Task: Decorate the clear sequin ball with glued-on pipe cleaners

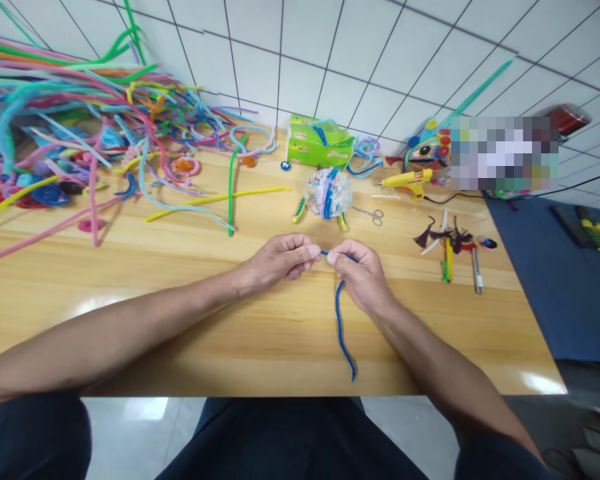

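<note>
Over the middle of the wooden table, my left hand (pixel 291 259) and my right hand (pixel 361 270) face each other with a small gap between. Both pinch a blue pipe cleaner (pixel 339 320). A short stretch of it shows between my fingertips, and the long end hangs below my right hand in a slight curve. Just beyond my hands sits a clear ball (pixel 329 193) wrapped with blue, white and lilac strips. Yellow-green handles (pixel 299 209) poke out from under it. Small scissors (pixel 373 215) lie to its right.
A heap of coloured pipe cleaners (pixel 80 113) covers the back left. A green box (pixel 320 143) stands by the tiled wall. To its right lie a yellow glue gun (pixel 405 181) with a black cable, dark tassels (pixel 457 237) and a utility knife (pixel 477 270).
</note>
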Action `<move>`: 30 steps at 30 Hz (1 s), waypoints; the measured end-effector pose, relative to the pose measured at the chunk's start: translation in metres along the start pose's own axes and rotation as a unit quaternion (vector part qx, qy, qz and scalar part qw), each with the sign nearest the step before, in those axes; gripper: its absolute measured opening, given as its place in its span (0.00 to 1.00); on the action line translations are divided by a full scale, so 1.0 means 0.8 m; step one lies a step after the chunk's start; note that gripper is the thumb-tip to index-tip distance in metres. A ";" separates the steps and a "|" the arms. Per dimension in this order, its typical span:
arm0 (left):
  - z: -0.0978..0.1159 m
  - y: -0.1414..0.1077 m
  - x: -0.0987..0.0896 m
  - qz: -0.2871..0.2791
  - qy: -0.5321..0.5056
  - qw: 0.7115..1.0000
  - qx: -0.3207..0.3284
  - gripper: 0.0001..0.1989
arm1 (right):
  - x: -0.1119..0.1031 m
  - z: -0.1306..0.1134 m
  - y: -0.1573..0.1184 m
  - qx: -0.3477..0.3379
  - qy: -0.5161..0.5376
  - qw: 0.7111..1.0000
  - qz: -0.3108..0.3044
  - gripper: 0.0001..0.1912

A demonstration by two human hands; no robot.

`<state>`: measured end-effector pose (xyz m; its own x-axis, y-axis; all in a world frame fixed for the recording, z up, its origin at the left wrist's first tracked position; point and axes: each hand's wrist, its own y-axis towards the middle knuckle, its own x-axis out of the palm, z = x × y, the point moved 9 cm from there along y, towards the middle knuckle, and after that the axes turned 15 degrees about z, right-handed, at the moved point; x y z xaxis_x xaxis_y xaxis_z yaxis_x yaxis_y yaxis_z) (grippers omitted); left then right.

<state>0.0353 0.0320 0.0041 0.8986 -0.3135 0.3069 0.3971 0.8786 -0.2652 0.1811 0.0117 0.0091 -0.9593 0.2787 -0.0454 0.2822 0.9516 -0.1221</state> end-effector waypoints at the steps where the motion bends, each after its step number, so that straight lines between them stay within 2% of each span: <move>1: 0.001 -0.001 0.000 0.005 -0.013 1.000 0.004 0.28 | 0.001 0.001 -0.001 0.002 0.007 1.000 0.001 0.09; 4: 0.003 -0.004 0.003 0.005 -0.054 0.999 -0.002 0.28 | 0.003 0.002 -0.004 0.008 0.020 1.000 0.002 0.11; 8: -0.001 -0.009 0.010 -0.023 -0.085 0.995 -0.045 0.29 | 0.007 0.004 -0.006 0.034 0.028 0.999 -0.006 0.12; 13: -0.004 -0.004 0.005 -0.025 -0.043 0.997 -0.060 0.28 | 0.001 0.002 0.002 0.047 0.011 0.999 0.011 0.11; 17: 0.000 0.002 -0.003 -0.009 0.011 0.999 -0.047 0.24 | -0.005 0.000 0.008 0.014 -0.033 0.999 0.021 0.09; 21: 0.001 0.002 -0.004 -0.020 0.070 0.997 -0.035 0.19 | 0.002 0.000 0.006 0.000 -0.065 0.998 -0.011 0.10; 25: 0.003 0.005 -0.006 -0.030 0.078 0.996 -0.024 0.19 | 0.000 0.003 0.012 0.059 -0.040 0.997 -0.040 0.16; 30: 0.006 0.016 -0.021 0.018 0.037 0.999 -0.025 0.16 | -0.017 0.000 0.039 0.086 -0.073 0.990 -0.082 0.20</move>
<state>0.0243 0.0501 0.0000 0.9229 -0.3095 0.2291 0.3718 0.8711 -0.3208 0.2033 0.0376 0.0058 -0.9846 0.0878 -0.1515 0.1311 0.9431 -0.3057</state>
